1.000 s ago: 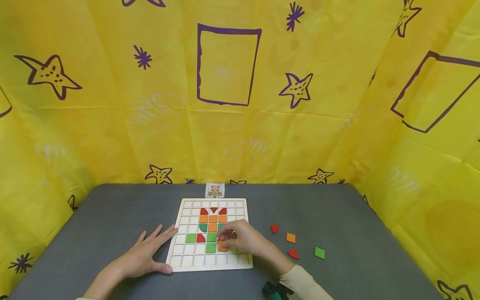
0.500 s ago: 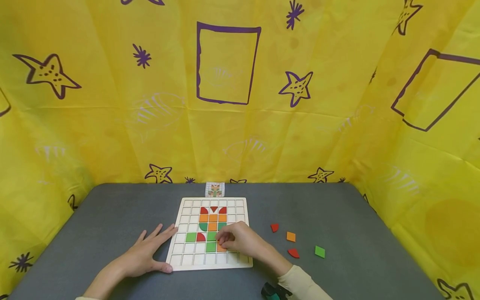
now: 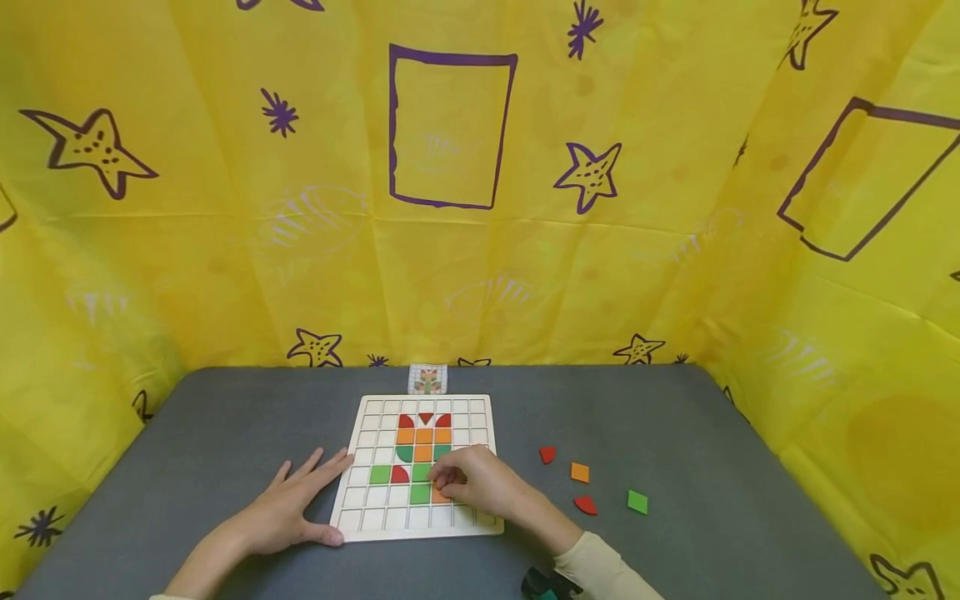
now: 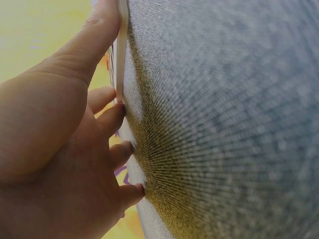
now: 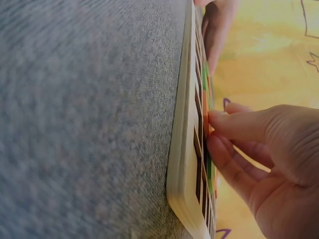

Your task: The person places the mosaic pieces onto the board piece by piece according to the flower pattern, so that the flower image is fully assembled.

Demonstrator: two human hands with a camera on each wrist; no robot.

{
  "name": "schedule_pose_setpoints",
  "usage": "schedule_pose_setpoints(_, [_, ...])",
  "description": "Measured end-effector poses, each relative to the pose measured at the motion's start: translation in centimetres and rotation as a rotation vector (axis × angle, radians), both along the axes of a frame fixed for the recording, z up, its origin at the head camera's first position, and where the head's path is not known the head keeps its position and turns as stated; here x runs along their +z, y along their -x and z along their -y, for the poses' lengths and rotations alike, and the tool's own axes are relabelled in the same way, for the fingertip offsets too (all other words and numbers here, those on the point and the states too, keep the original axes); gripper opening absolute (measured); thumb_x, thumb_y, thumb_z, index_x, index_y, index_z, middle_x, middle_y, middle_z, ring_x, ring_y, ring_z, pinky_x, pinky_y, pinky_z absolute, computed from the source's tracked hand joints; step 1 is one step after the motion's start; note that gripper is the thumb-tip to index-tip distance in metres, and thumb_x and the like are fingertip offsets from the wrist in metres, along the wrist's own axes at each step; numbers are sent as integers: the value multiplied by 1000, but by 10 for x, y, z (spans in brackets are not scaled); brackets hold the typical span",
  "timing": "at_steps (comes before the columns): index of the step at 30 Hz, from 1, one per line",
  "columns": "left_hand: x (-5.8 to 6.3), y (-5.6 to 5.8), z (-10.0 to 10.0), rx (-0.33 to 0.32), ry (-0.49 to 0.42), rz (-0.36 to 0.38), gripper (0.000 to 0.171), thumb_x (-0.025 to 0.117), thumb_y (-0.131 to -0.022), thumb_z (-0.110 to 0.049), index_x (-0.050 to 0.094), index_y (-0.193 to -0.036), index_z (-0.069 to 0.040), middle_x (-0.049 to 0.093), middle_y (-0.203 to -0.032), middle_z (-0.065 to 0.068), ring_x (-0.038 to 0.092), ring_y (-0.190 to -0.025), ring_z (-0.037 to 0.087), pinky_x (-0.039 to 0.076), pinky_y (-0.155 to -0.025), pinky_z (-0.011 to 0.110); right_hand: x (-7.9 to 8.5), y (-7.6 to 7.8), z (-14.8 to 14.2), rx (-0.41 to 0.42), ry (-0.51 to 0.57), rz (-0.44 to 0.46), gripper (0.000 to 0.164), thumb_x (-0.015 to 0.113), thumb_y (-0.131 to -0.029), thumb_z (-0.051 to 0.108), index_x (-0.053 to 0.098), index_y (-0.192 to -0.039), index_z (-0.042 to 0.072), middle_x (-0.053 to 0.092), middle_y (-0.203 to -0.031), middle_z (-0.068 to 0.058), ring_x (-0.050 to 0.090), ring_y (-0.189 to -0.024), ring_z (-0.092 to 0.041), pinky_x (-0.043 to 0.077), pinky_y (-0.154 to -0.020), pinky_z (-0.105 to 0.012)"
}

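Note:
A pale grid board [image 3: 360,518] lies on the dark table, with red, orange and green flat tiles set in its cells. My left hand [image 3: 281,512] is spread along the board's left side, fingertips and thumb at its edge. Over the lower middle of the board, my right hand [image 3: 483,483] has thumb and fingertips together on an orange square tile [image 3: 441,495]. That tile lies right beside a light green square [image 3: 420,494] and is partly covered by the fingers. In the right wrist view, the thumb and index finger meet at the orange tile [image 5: 205,117], close to the grid.
Right of the board lie two red pieces, one farther back [image 3: 547,455] and one nearer [image 3: 586,506], an orange square [image 3: 580,472] and a green square [image 3: 637,502]. A small pattern card [image 3: 428,379] is behind the board. Yellow printed cloth [image 3: 450,250] surrounds the table.
My right hand has shifted the orange tile slightly left, up against the light green square. The left hand keeps its place at the board's edge.

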State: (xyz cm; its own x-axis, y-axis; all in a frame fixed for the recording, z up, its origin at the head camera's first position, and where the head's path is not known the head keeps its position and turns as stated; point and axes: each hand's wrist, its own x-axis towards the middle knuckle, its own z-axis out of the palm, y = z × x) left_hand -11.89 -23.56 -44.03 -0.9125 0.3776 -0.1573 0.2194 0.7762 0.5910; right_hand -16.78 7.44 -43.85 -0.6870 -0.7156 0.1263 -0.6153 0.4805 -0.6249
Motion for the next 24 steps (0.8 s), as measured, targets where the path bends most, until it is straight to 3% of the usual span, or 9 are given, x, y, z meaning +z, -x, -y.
schedule_pose_setpoints(8, [0,-2,2,-5,1,-4,108,82,-62,-55,39,-151,-11,31,-157,17,12,-143,53,-1,-105,74,3,2,-9,10,58,19,18,71,-86,-2,75,-99,11,71,-88,8,60,-78,4,51,-74,-14])
schedule_pose_setpoints(14, [0,-1,1,-5,11,-4,109,82,-62,-55,38,-151,-12,32,-157,17,12,-143,53,-2,-105,74,7,3,-31,-52,86,39,18,69,-86,-2,74,-101,8,70,-87,7,60,-78,0,53,-77,-19])
schedule_pose_setpoints(24, [0,-1,2,-13,8,-18,108,81,-62,-57,38,-151,-13,32,-157,16,13,-143,53,-1,-105,74,1,8,-83,-146,83,-49,16,74,-83,-2,73,-98,6,70,-87,0,60,-78,-4,54,-72,-23])
